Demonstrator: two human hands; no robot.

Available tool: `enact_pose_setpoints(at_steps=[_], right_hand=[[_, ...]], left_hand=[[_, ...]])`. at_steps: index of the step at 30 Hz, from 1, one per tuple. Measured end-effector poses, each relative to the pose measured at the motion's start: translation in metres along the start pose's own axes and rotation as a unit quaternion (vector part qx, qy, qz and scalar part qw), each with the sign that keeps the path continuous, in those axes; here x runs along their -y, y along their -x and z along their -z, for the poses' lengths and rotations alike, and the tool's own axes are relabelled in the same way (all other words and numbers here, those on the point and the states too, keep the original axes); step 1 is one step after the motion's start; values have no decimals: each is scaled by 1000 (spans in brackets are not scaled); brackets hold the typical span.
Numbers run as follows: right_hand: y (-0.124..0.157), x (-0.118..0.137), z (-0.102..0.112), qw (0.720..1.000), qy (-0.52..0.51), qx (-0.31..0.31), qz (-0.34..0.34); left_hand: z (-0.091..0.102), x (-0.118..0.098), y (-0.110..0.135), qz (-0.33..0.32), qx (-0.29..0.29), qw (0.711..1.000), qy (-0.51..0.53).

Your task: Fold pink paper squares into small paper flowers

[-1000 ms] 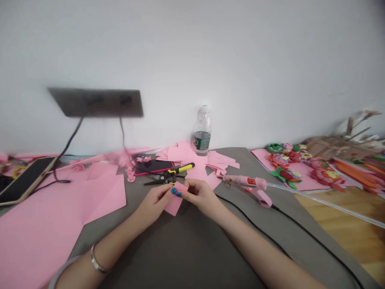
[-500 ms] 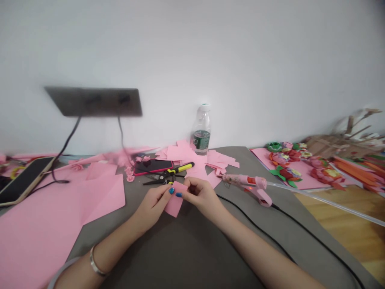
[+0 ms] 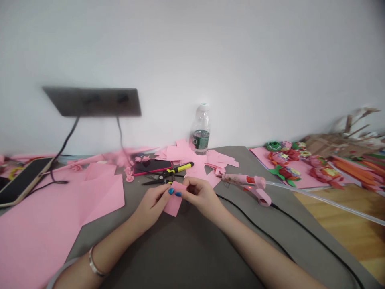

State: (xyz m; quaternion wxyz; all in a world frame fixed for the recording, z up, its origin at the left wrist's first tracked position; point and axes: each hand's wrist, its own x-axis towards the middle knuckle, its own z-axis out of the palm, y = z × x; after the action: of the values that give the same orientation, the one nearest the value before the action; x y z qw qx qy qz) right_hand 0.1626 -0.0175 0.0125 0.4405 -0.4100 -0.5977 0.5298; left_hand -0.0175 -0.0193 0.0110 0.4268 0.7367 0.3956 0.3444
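- My left hand [image 3: 150,206] and right hand [image 3: 201,196] pinch a pink paper piece [image 3: 173,205] between them, my fingers [image 3: 192,185] hiding its top edge
- The water bottle's [image 3: 201,132] dark label [image 3: 201,139] is too blurred to read
- The phone [image 3: 152,167] is partly hidden under pink paper scraps [image 3: 180,153]

Paper piece [image 3: 173,204] between left hand [image 3: 150,206] and right hand [image 3: 201,196], snips [image 3: 165,178] at 12 o'clock just beyond them, phone [image 3: 152,167] just behind the snips, bottle [image 3: 201,132] farther on by the wall [image 3: 192,60], glue gun [image 3: 246,184] at 2 o'clock, flowers [image 3: 323,172] beyond it, tablet [image 3: 24,180] at 10 o'clock, sheets [image 3: 39,237] at 9 o'clock on the desk [image 3: 186,249]

Bright even light, soft shadows, warped edges
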Motion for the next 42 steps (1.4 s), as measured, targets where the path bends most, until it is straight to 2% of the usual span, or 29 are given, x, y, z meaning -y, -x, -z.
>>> enact_pose_setpoints(at_steps=[9, 13, 20, 25, 34, 37, 42], right_hand=[[1, -2, 0, 1000, -14, 11, -10], [2, -1, -2, 999, -13, 30, -17], [2, 0, -3, 998, -14, 62, -29], [3, -3, -2, 997, -13, 76, -26], [5, 0, -2, 993, -22, 109, -39], [4, 1, -3, 993, -26, 109, -39], [2, -2, 1, 997, -12, 68, -46]], left_hand=[[0, 1, -1, 0, 2, 1000, 5], [1, 0, 1, -2, -18, 1000, 7], [-1, -2, -1, -41, -31, 998, -27], [-2, -1, -1, -28, -26, 999, -37], [-2, -4, 0, -26, -54, 998, -12], [-2, -4, 0, -11, -49, 999, 15], [-1, -2, -3, 28, -9, 999, 37]])
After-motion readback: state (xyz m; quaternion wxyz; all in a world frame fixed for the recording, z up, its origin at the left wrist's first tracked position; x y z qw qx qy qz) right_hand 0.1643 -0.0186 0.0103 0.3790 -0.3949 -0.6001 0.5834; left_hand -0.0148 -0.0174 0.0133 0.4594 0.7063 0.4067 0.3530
